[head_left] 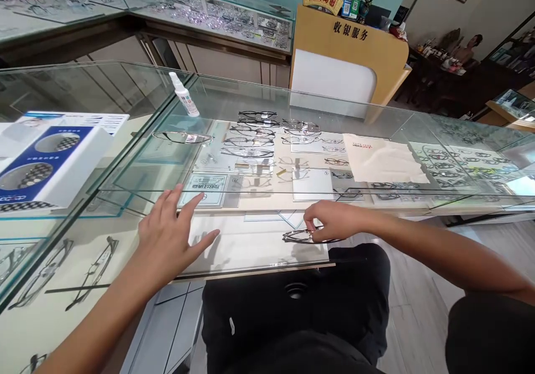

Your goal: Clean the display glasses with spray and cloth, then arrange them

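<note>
My right hand is closed in a pinch on a pair of dark-framed eyeglasses, low over the pulled-out white drawer. My thumb and fingers cover the middle of the frame. My left hand hovers with fingers spread near the drawer's left end, holding nothing. Just beyond its fingertips lies a printed card, seen through the glass. Farther back, several eyeglasses are laid in rows inside the glass display case.
A white spray bottle stands on the glass top, with a beige cloth to the right. At left sits a blue and white box. More eyeglasses lie in the left case. A wooden cashier counter stands behind; a person is far right.
</note>
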A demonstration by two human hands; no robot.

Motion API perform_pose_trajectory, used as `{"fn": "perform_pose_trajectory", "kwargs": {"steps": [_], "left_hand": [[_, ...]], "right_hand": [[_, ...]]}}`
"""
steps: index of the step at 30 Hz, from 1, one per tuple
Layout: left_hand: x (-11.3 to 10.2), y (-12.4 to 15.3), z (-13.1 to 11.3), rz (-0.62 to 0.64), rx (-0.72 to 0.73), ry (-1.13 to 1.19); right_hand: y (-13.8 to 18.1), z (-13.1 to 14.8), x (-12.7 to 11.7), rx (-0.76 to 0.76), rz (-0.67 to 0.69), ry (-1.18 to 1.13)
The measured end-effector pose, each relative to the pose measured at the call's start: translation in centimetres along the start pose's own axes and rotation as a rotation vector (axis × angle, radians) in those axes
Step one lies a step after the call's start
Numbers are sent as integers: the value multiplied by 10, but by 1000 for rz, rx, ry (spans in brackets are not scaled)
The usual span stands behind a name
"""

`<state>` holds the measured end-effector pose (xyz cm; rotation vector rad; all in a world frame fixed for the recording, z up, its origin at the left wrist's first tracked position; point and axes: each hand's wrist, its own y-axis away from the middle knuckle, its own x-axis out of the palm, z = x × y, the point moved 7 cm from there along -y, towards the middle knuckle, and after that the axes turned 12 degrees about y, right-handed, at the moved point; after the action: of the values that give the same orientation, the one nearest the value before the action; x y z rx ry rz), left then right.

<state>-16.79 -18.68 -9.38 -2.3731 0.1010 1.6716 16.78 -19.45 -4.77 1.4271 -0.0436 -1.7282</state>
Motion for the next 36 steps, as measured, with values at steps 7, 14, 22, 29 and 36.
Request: {"fn": "perform_pose_trajectory", "kwargs": {"steps": [7, 14, 22, 29, 36], "left_hand": [[0, 0, 2, -12, 13, 3], [-1, 2, 1, -15, 18, 6], [0, 1, 1, -15, 24, 18], [-2, 2, 0, -2, 8, 29], [-1, 1, 1, 7, 2, 17]], "right_hand": [[-83, -62, 31, 174, -143, 464], [-133, -122, 33, 325, -269, 636], [-138, -156, 52, 351, -275, 713], [-141, -163, 50, 401, -280, 710], [-139, -170, 52, 451, -227, 651]]}}
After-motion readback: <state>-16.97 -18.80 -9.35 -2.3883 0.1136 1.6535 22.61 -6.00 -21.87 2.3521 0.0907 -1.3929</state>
